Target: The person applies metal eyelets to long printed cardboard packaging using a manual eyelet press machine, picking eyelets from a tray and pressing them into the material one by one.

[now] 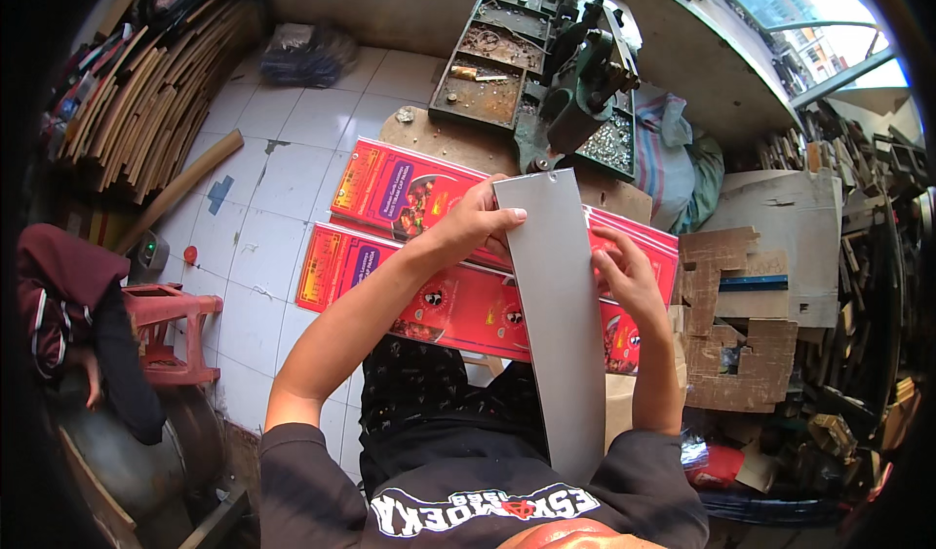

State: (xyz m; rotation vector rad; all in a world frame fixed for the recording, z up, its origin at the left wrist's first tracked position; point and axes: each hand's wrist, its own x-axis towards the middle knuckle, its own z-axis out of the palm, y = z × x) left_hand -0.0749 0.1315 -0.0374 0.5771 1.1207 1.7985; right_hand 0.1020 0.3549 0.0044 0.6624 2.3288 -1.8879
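the left hand (485,219) pinches a grey panel (551,295) by its left edge near the far end, thumb flat on the face and fingers behind. the right hand (627,274) is at the panel's right edge, fingers bent and parted; i cannot tell whether the fingertips touch it. the panel slants from just before a dark machine (575,110) down to the person's chest, passing over two rows of red signs (473,310) and hiding their middle. its grey face is plain, with small notches at the far end.

the writing is mostly on the signs. at the left end of each row is a yellow block with red lettering, then a purple block with pale lettering. the far row also shows a bowl of food; the near row bears round emblems with a black and white figure and smaller yellow marks. at the right, the far row shows several edges layered together. the shirt (487,495) has bold white lettering across the chest, with a red mark in its middle.

the far row lies on a tan table (424,137), in front of the machine. left of the machine is a tray (487,105) with compartments of small parts. cut cardboard (731,373) is off to the right; a red stool (180,305) stands to the left, beside another person's dark sleeve (141,364).
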